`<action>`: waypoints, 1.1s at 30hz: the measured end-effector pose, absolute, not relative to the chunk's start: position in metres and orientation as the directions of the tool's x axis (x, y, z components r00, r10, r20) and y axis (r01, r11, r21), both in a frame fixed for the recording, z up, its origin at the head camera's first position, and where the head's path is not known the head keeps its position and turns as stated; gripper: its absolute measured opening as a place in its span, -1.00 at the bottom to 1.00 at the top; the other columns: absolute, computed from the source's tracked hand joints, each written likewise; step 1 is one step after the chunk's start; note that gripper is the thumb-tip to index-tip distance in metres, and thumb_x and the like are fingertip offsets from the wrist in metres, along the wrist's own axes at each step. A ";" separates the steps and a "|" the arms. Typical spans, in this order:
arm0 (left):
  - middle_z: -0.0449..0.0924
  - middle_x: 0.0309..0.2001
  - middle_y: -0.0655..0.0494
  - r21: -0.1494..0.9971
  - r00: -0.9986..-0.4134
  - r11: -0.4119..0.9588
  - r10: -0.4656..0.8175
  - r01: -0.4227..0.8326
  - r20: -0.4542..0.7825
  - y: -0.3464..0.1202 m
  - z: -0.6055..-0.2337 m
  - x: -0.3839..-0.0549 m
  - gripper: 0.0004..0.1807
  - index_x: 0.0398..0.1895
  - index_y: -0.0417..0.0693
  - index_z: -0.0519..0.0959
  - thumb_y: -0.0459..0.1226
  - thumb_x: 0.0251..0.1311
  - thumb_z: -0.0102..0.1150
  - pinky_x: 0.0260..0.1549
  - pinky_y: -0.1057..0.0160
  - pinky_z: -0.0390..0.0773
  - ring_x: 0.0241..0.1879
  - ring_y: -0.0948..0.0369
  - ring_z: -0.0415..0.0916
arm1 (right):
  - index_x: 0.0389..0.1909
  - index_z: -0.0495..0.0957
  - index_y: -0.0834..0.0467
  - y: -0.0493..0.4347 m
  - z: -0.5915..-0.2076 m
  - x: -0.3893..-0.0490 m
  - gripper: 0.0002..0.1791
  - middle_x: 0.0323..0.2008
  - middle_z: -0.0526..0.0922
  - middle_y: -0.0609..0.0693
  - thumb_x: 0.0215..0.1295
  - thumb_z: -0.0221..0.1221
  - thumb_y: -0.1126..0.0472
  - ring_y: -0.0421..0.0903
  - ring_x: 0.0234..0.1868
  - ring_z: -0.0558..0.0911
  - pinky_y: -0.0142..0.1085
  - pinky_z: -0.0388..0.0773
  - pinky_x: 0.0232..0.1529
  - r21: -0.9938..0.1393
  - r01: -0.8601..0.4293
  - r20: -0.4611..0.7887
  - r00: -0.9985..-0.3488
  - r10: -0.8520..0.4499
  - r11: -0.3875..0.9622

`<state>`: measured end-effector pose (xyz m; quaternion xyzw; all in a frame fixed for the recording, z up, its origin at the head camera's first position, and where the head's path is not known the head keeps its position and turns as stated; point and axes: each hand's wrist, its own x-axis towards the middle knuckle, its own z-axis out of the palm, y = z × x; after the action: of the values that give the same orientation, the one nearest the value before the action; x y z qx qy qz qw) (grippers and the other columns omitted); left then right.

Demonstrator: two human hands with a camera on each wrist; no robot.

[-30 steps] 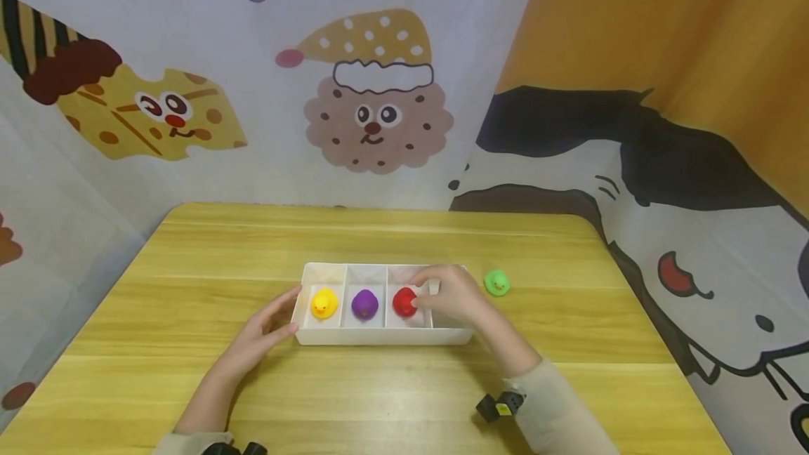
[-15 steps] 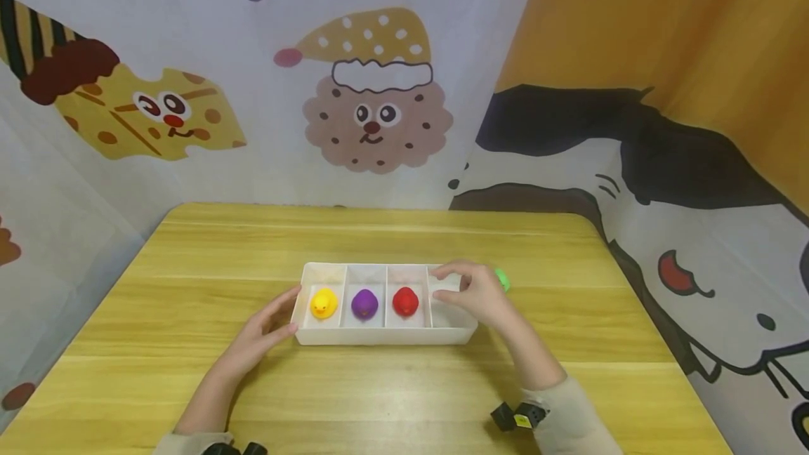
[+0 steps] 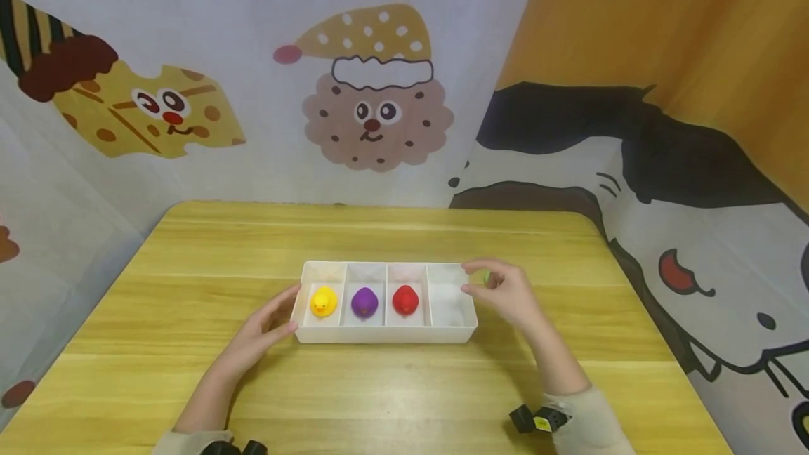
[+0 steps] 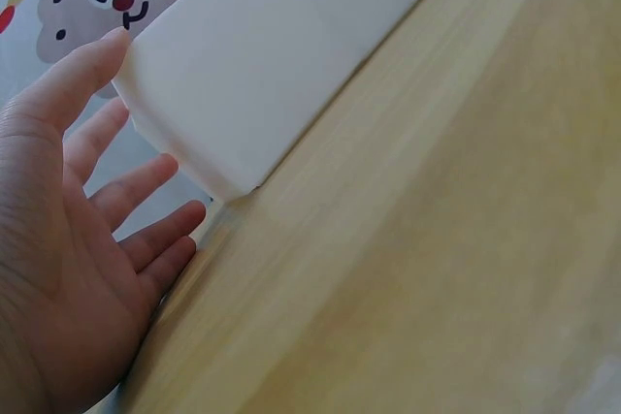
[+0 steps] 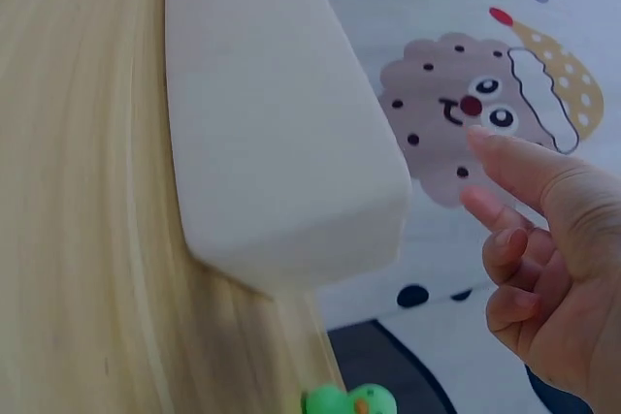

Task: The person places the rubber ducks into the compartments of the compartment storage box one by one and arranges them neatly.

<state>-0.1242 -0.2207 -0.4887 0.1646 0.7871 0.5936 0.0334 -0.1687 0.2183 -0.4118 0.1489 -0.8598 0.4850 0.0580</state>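
A white tray (image 3: 385, 335) with a row of compartments lies on the table. From the left, it holds a yellow duck (image 3: 324, 302), a purple duck (image 3: 364, 302) and a red duck (image 3: 405, 300), one per compartment; the rightmost compartment has nothing in it. My left hand (image 3: 255, 338) touches the tray's left end with thumb and fingers extended, as the left wrist view shows. Over the tray's right end hovers my right hand (image 3: 510, 295), thumb and index finger apart, holding nothing. Mostly hidden behind it in the head view, a green duck (image 5: 351, 400) sits beside the tray.
The wooden table (image 3: 385, 399) extends around the tray on all sides. Behind it hangs a curtain (image 3: 379, 195) with cartoon prints. A small black device (image 3: 538, 420) is strapped at my right wrist.
My right hand has left the red duck, which stays in its compartment, and has moved right past the last compartment, now covering most of the green duck. My left hand has stayed put.
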 end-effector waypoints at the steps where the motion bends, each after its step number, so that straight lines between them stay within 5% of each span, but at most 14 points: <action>1: 0.29 0.30 -0.25 0.945 -0.944 0.244 0.299 0.218 0.141 -0.221 -0.489 -0.125 -0.35 0.46 -0.07 0.15 -0.39 0.33 0.07 0.07 0.12 0.35 0.18 -0.14 0.30 | -0.11 0.67 0.09 0.222 -0.412 -0.169 -0.65 -0.18 0.67 0.04 0.03 0.44 0.21 -0.14 -0.64 0.35 -0.35 0.30 -0.70 -0.820 -0.303 0.239 -0.952 -0.192 0.485; 4: 0.30 0.30 -0.24 0.943 -0.946 0.254 0.294 0.214 0.135 -0.221 -0.490 -0.125 -0.35 0.46 -0.05 0.16 -0.38 0.33 0.08 0.08 0.04 0.33 0.18 -0.13 0.31 | -0.07 0.65 0.15 0.231 -0.415 -0.170 -0.60 -0.17 0.65 0.08 0.03 0.44 0.17 -0.13 -0.60 0.38 -0.35 0.31 -0.69 -0.827 -0.271 0.217 -0.962 -0.165 0.493; 11: 0.31 0.31 -0.17 0.946 -0.950 0.258 0.288 0.195 0.118 -0.221 -0.491 -0.125 -0.35 0.46 0.01 0.18 -0.35 0.32 0.10 0.06 0.24 0.34 0.18 -0.07 0.32 | -0.05 0.64 0.09 0.252 -0.425 -0.174 -0.60 -0.12 0.64 0.10 0.04 0.43 0.19 -0.14 -0.59 0.39 -0.35 0.31 -0.67 -0.828 -0.257 0.220 -0.966 -0.134 0.498; 18: 0.31 0.30 -0.19 0.942 -0.949 0.264 0.289 0.207 0.128 -0.222 -0.492 -0.125 -0.35 0.46 0.00 0.18 -0.36 0.33 0.09 0.07 0.17 0.33 0.18 -0.08 0.32 | 0.02 0.60 0.19 0.268 -0.437 -0.176 -0.56 -0.27 0.59 0.18 0.09 0.40 0.22 -0.17 -0.62 0.38 -0.35 0.33 -0.68 -0.828 -0.218 0.201 -0.976 -0.090 0.516; 23: 0.32 0.29 -0.19 0.944 -0.948 0.256 0.290 0.207 0.129 -0.222 -0.493 -0.125 -0.35 0.46 0.01 0.18 -0.36 0.32 0.09 0.05 0.32 0.33 0.17 -0.11 0.32 | 0.05 0.58 0.20 0.276 -0.447 -0.179 -0.56 -0.13 0.60 0.15 0.11 0.37 0.26 -0.19 -0.62 0.37 -0.36 0.31 -0.69 -0.831 -0.213 0.204 -0.976 -0.074 0.514; 33: 0.31 0.30 -0.19 0.947 -0.948 0.247 0.291 0.205 0.129 -0.222 -0.493 -0.125 -0.35 0.46 -0.01 0.17 -0.37 0.32 0.09 0.03 0.32 0.35 0.18 -0.12 0.31 | 0.13 0.52 0.19 0.289 -0.462 -0.185 -0.54 0.05 0.52 0.12 0.19 0.30 0.28 -0.21 -0.62 0.36 -0.40 0.30 -0.71 -0.837 -0.206 0.182 -0.978 -0.097 0.508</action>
<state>-0.1246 -0.2217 -0.4931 0.1569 0.7888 0.5932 0.0363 -0.1853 0.2888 -0.4619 0.0874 -0.8664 0.4885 0.0559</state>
